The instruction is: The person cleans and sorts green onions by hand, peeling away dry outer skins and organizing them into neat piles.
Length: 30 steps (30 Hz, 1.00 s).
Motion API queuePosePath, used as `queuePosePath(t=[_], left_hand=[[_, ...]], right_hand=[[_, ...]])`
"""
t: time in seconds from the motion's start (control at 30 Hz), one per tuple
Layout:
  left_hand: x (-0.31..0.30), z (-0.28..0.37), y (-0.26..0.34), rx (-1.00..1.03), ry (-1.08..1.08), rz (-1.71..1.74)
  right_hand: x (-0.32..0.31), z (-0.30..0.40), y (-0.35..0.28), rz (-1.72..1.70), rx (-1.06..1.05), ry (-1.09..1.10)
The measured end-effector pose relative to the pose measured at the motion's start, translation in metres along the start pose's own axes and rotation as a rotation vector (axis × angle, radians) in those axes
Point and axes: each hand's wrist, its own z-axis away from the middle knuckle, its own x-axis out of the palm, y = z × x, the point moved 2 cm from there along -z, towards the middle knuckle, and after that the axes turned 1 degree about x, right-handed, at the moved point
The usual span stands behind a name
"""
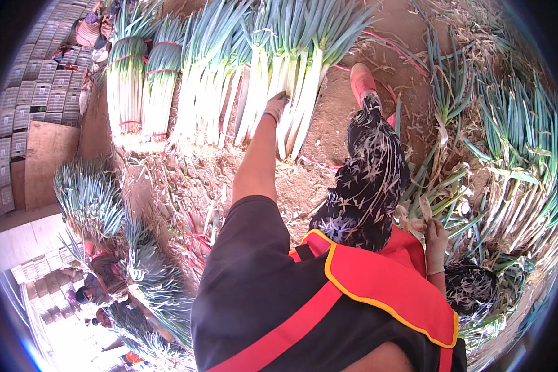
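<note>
My left hand (277,107), in a pale work glove with dark fingertips, reaches out over a loose pile of long green onions (302,88). Its fingers lie against the white stalks; whether they close around any is hidden. The onions have green tops pointing away from me and white root ends towards me. Low on the right, my gloved right hand (436,246) is beside my leg. A pale dry leaf (425,208) sticks up from its fingertips, seemingly pinched there. Untrimmed green onions (516,139) with brownish stalks are heaped farther right.
Tied onion bundles (125,88) stand at the left end of the row. Red straps (395,49) lie on the dirt floor (323,125). Stacked boxes (42,93), a board (51,162) and more onion heaps (90,200) are at left. Another person (102,279) is at lower left.
</note>
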Motion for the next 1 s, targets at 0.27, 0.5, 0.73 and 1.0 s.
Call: queuePosePath(t=[0.27, 0.5, 0.73, 1.0], left_hand=[[0.002, 0.010, 0.064, 0.159, 0.089, -0.008], [-0.048, -0.005, 0.106, 0.352, 0.033, -0.072], [-0.081, -0.005, 0.017, 0.227, 0.303, -0.986], [-0.113, 0.001, -0.027, 0.328, 0.308, -1.101]], right_hand=[[0.011, -0.029, 0.006, 0.061, 0.029, -0.028], [0.018, -0.030, 0.002, 0.130, -0.012, -0.026], [0.017, -0.035, -0.005, 0.108, 0.025, -0.019], [-0.084, -0.126, 0.007, 0.997, -0.761, 0.334]])
